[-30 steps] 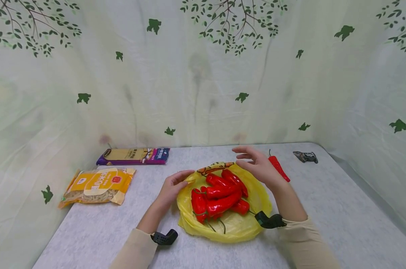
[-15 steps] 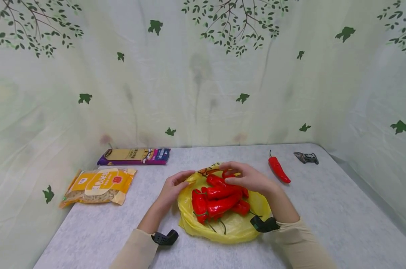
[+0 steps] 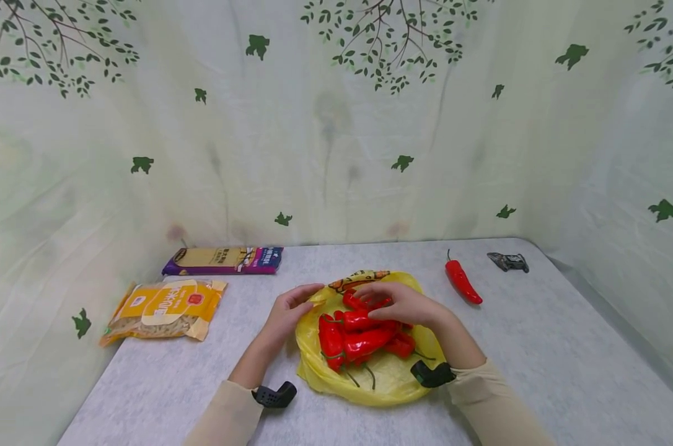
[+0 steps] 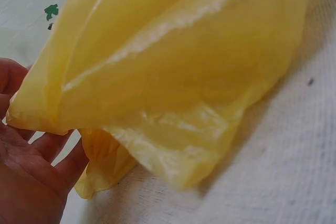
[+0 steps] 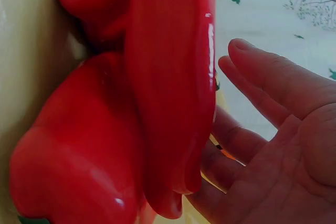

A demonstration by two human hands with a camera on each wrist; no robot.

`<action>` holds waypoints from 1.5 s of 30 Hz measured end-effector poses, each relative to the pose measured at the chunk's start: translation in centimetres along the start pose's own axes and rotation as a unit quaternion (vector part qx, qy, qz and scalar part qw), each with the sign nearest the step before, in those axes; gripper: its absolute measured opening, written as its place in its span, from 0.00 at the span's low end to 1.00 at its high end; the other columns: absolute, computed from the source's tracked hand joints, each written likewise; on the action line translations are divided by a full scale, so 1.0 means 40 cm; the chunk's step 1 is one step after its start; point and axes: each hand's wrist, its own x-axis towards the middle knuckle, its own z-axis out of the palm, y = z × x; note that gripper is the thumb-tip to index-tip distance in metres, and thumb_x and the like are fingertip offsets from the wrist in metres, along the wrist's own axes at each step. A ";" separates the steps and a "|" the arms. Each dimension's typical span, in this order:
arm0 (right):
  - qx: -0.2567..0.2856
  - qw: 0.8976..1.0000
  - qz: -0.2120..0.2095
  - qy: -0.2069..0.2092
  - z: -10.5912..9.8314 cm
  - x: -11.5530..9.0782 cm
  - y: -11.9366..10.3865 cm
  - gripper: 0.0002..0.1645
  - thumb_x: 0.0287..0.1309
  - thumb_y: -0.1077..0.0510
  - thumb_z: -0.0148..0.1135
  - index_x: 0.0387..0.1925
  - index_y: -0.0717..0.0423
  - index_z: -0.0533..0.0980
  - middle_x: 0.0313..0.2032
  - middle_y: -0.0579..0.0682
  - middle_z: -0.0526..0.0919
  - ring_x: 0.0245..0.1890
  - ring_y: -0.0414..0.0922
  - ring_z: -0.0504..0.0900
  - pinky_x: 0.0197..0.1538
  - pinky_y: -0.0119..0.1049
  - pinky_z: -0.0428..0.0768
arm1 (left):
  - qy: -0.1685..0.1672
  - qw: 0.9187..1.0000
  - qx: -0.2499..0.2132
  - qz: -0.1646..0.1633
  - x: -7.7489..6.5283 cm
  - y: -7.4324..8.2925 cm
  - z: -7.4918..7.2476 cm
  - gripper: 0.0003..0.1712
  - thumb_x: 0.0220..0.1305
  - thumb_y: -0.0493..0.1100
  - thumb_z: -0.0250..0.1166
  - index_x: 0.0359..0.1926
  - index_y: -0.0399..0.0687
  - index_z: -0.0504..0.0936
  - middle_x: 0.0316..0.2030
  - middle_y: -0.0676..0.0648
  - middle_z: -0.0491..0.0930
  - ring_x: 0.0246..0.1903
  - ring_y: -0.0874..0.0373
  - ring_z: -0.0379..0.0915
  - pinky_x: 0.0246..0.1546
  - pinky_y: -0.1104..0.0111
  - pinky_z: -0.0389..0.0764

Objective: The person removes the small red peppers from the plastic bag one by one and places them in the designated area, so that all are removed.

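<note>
A yellow plastic bag lies spread with its mouth up, and several red chili peppers are heaped in it. My left hand holds the bag's left rim; in the left wrist view yellow film runs between thumb and fingers and hides part of them. My right hand is over the heap's far right side, fingers bent loosely over the peppers. In the right wrist view the thumb stands apart from a long pepper, while some fingertips pass out of sight behind it.
One loose red chili pepper lies right of the bag, with a small black packet farther right. A yellow food bag and a purple packet lie at the left. Behind the table hangs a leaf-printed curtain.
My right hand has moved left and nearer, from beyond the bag's right rim to over the peppers. The loose pepper on the right now shows fully. My left hand has stayed at the rim.
</note>
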 end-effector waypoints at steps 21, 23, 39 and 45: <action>-0.030 0.999 0.008 -0.017 0.015 0.010 0.007 0.23 0.63 0.59 0.64 0.61 0.49 0.78 0.58 0.46 0.82 0.60 0.48 0.78 0.66 0.51 0.76 | -0.006 1.000 0.001 0.004 0.006 0.004 -0.001 0.23 0.72 0.37 0.54 0.66 0.47 0.75 0.66 0.44 0.75 0.67 0.49 0.70 0.66 0.67 0.74; -0.036 0.999 0.011 -0.016 0.015 0.009 0.006 0.23 0.63 0.59 0.64 0.61 0.48 0.78 0.58 0.46 0.82 0.61 0.48 0.77 0.66 0.51 0.75 | -0.007 1.000 -0.001 0.004 0.006 0.007 0.000 0.23 0.72 0.37 0.54 0.66 0.47 0.75 0.66 0.44 0.75 0.67 0.48 0.70 0.67 0.65 0.73; -0.055 0.998 0.010 -0.013 0.024 0.012 0.008 0.20 0.63 0.57 0.65 0.57 0.40 0.80 0.56 0.44 0.83 0.58 0.47 0.77 0.65 0.50 0.77 | -0.009 1.000 -0.005 0.005 0.004 -0.001 -0.002 0.23 0.71 0.36 0.55 0.66 0.46 0.75 0.66 0.43 0.75 0.67 0.47 0.70 0.68 0.62 0.73; -0.036 0.999 0.009 -0.005 0.021 0.014 0.013 0.20 0.64 0.56 0.64 0.57 0.38 0.79 0.57 0.43 0.82 0.58 0.46 0.75 0.63 0.48 0.77 | -0.008 1.000 -0.003 0.008 0.004 -0.003 -0.002 0.23 0.72 0.37 0.54 0.66 0.46 0.75 0.66 0.43 0.75 0.67 0.47 0.70 0.67 0.65 0.74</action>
